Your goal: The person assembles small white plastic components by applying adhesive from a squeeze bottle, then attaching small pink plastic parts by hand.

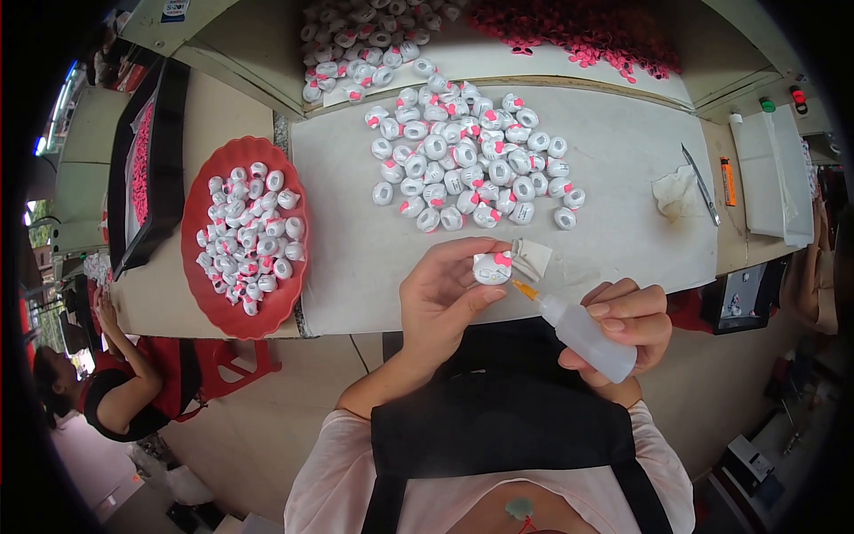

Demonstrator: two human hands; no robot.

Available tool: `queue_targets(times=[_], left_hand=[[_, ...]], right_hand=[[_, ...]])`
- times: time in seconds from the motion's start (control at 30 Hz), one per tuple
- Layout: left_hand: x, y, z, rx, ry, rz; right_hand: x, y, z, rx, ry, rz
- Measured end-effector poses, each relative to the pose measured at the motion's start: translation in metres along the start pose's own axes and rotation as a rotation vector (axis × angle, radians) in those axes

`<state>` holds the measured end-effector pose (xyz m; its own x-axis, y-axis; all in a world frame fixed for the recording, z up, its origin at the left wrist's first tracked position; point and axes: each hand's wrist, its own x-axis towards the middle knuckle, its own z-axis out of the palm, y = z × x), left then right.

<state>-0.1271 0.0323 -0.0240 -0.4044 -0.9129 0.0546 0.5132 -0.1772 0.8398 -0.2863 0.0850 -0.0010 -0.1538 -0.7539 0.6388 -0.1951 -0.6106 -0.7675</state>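
Note:
Between the thumb and fingers of my left hand [434, 292] is a small white cat-head figure [487, 268] with a pink bow, its face turned up toward me. My right hand [633, 322] grips a translucent squeeze bottle [583, 336], tilted so that its thin orange nozzle [524, 289] points at the lower right of the head. Whether the tip touches the head I cannot tell. A folded pale cloth [534, 259] lies just beyond the nozzle. Past my hands, many more white heads with pink bows [463, 153] are spread over the white work surface [334, 222].
A red scalloped bowl [253, 326] full of heads stands at the left. More heads [374, 40] and pink pieces [578, 40] fill the shelf behind. Tweezers [701, 185], a stained tissue [676, 191] and an orange tube [728, 182] lie right. Another person [124, 392] sits far left.

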Motion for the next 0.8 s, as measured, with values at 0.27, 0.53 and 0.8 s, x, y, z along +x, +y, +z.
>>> queue_targets(times=[0.27, 0.53, 0.8], left_hand=[[0.001, -0.001, 0.0011, 0.086, 0.095, 0.034], [-0.0005, -0.0018, 0.0009, 0.104, 0.035, 0.018], [0.0008, -0.003, 0.0028, 0.221, 0.003, 0.085]], right_hand=[[0.0013, -0.0027, -0.0018, -0.061, -0.033, -0.009], [-0.0008, -0.0003, -0.0046, 0.061, -0.032, 0.0], [-0.0012, 0.001, -0.0025, 0.056, -0.031, -0.009]])
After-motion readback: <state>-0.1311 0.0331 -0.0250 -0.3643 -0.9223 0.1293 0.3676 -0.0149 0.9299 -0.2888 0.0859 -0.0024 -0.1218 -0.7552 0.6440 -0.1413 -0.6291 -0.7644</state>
